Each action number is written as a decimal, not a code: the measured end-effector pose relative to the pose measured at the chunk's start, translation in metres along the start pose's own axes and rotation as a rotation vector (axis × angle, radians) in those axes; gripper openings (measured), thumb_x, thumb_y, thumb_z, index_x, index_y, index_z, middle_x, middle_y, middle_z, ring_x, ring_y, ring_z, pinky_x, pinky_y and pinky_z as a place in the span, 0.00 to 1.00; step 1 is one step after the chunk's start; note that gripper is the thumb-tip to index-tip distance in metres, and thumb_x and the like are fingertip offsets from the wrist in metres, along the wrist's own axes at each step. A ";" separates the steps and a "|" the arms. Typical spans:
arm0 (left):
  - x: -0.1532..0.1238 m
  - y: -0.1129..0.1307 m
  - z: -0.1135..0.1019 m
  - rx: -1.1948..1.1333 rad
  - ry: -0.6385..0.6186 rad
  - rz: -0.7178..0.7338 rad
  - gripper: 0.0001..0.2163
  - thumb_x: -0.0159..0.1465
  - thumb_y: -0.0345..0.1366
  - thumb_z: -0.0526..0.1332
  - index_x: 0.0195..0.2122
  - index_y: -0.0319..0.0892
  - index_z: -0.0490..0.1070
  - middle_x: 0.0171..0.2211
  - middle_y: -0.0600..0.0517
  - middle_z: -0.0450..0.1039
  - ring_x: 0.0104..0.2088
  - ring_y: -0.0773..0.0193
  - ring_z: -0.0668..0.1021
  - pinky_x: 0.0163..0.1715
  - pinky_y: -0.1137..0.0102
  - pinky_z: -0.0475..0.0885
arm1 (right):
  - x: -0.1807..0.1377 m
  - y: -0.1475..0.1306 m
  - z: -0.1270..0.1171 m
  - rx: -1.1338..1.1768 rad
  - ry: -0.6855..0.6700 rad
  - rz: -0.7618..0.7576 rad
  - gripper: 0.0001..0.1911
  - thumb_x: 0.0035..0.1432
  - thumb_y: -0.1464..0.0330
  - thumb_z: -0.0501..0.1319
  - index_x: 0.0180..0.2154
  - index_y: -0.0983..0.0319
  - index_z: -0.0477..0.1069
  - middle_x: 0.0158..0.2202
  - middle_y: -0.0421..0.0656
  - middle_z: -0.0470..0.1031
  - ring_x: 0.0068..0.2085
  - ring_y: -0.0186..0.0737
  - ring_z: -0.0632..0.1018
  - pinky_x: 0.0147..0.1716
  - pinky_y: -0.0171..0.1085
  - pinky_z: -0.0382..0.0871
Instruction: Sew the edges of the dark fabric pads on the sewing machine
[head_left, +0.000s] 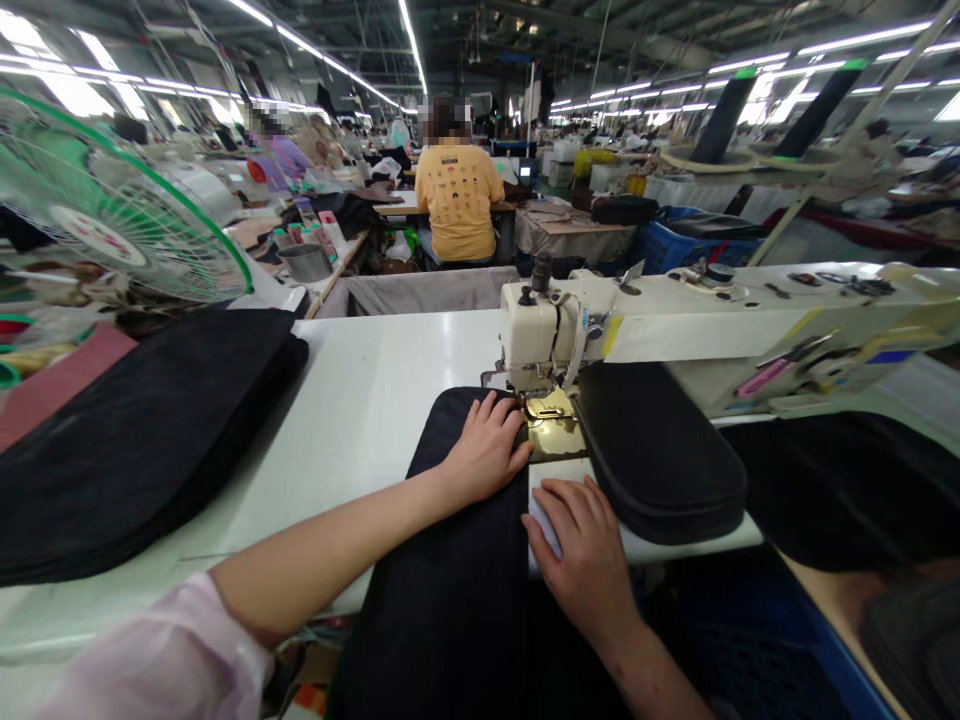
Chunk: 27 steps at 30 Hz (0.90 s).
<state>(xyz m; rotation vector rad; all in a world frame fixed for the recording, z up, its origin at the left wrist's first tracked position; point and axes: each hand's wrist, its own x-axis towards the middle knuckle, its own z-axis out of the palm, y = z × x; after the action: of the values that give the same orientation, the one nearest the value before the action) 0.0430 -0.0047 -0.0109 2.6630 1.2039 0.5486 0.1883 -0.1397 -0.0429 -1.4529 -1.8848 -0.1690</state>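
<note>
**stitchfan:** Only the head view here, so going by that. Spotted a dark fabric panel (450, 580) draped over the near edge of the white bench (360, 420). Runs long-ways straight away from the body, with the far end up by the sewing machine (675, 330). Any read on the hands?

**bobbin_bob:** Yep. Left hand (487, 455) flat on the far end of the panel, palm down, fingers loosely spread. Fingertips just beside the brass-coloured plate (555, 425) under the machine head. Gripping nothing, just resting on the cloth. Easily the nearer of the two to the needle area.

**stitchfan:** And the right hand (581, 550)?

**bobbin_bob:** Further back, closer to the body. Also palm down and open, sitting just off the panel's right edge. Fingers on something pale there, but can't tell whether bare bench or a light scrap of cloth. Not pinching anything either.

**stitchfan:** So the long axis roughly in line with the right forearm, and the machine head dead ahead, a touch to the right. Also noticed a stack of dark cut pieces (660, 450) just right of the plate, under the machine arm. Plus a bigger dark pile (142, 440) well off to the left, near a green-rimmed fan (112, 210).
</note>
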 end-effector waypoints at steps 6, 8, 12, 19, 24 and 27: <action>0.008 0.002 0.007 -0.063 0.103 -0.111 0.14 0.66 0.40 0.62 0.49 0.40 0.66 0.55 0.39 0.68 0.64 0.42 0.65 0.64 0.42 0.60 | -0.003 -0.001 -0.001 0.026 0.008 -0.020 0.12 0.71 0.69 0.54 0.52 0.62 0.71 0.50 0.49 0.78 0.51 0.46 0.77 0.60 0.53 0.63; 0.008 -0.002 0.004 -0.166 0.157 -0.116 0.09 0.66 0.37 0.61 0.44 0.42 0.66 0.52 0.41 0.70 0.60 0.47 0.70 0.62 0.48 0.65 | -0.005 -0.002 -0.002 0.054 -0.007 -0.043 0.13 0.71 0.69 0.54 0.54 0.62 0.70 0.53 0.48 0.77 0.54 0.46 0.76 0.62 0.54 0.60; -0.013 -0.011 -0.009 -0.341 0.260 -0.161 0.05 0.65 0.32 0.58 0.42 0.43 0.67 0.53 0.43 0.69 0.58 0.55 0.72 0.62 0.54 0.67 | -0.007 -0.002 -0.006 0.077 -0.078 -0.039 0.15 0.71 0.68 0.54 0.56 0.60 0.70 0.55 0.45 0.77 0.57 0.46 0.75 0.64 0.55 0.57; -0.102 -0.037 -0.073 -0.711 0.278 -0.752 0.15 0.58 0.37 0.66 0.46 0.42 0.71 0.56 0.42 0.69 0.60 0.48 0.70 0.64 0.47 0.62 | -0.010 -0.010 -0.003 0.086 -0.078 -0.073 0.16 0.71 0.66 0.54 0.56 0.60 0.71 0.56 0.45 0.77 0.57 0.48 0.74 0.65 0.55 0.53; -0.127 -0.043 -0.110 -1.346 0.179 -1.131 0.13 0.52 0.32 0.71 0.38 0.38 0.72 0.41 0.45 0.78 0.40 0.60 0.81 0.43 0.67 0.77 | -0.007 -0.028 0.014 0.061 -0.007 -0.153 0.15 0.72 0.65 0.53 0.53 0.62 0.73 0.53 0.46 0.79 0.53 0.47 0.77 0.65 0.53 0.52; -0.135 -0.035 -0.106 -1.392 0.102 -1.120 0.14 0.47 0.31 0.74 0.32 0.37 0.73 0.30 0.49 0.79 0.30 0.65 0.80 0.34 0.72 0.75 | -0.009 -0.023 0.027 0.025 0.057 -0.292 0.16 0.72 0.64 0.51 0.51 0.61 0.74 0.51 0.45 0.80 0.49 0.48 0.79 0.64 0.52 0.52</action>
<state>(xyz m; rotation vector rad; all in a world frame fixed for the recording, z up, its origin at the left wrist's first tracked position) -0.1048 -0.0830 0.0407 0.6822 1.3100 0.8097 0.1564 -0.1406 -0.0607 -1.1379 -2.0365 -0.3211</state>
